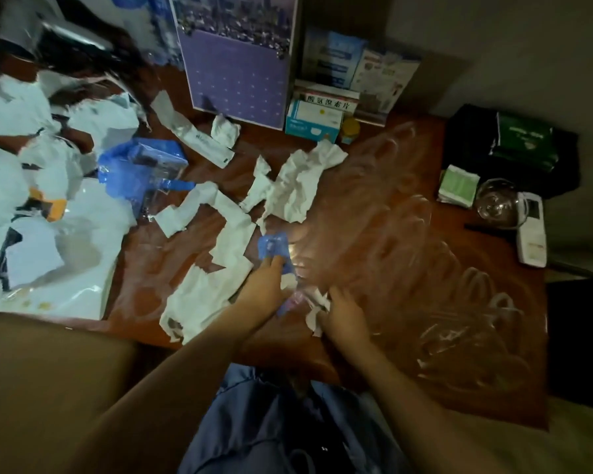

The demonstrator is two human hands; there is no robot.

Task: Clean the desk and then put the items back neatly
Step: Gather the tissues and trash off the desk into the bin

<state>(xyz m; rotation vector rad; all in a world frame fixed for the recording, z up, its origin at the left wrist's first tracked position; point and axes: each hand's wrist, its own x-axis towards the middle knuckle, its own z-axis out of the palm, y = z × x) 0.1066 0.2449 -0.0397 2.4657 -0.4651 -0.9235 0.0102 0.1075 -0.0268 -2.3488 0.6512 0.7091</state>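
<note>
Head view: we see the wooden desk (408, 206), its right half smeared with wipe marks. Near its front centre, the right hand (344, 314) grips a crumpled white tissue (317, 307) against the surface. Just left of it, the left hand (266, 283) has its fingers on a small blue wrapper (271, 244); we cannot tell whether they pinch it or only press on it.

Torn white paper scraps (226, 248) and a larger crumpled paper (298, 186) lie directly beyond and left of the hands. Farther left sit a blue plastic bag (141, 169) and white plastic packaging (31, 206). At the back stand a purple calendar (240, 73) and medicine boxes (319, 114). At the right edge we note a glass jar (495, 203) touching a white remote (533, 230).

The frame is dim and motion-blurred; the box lettering is barely legible.
</note>
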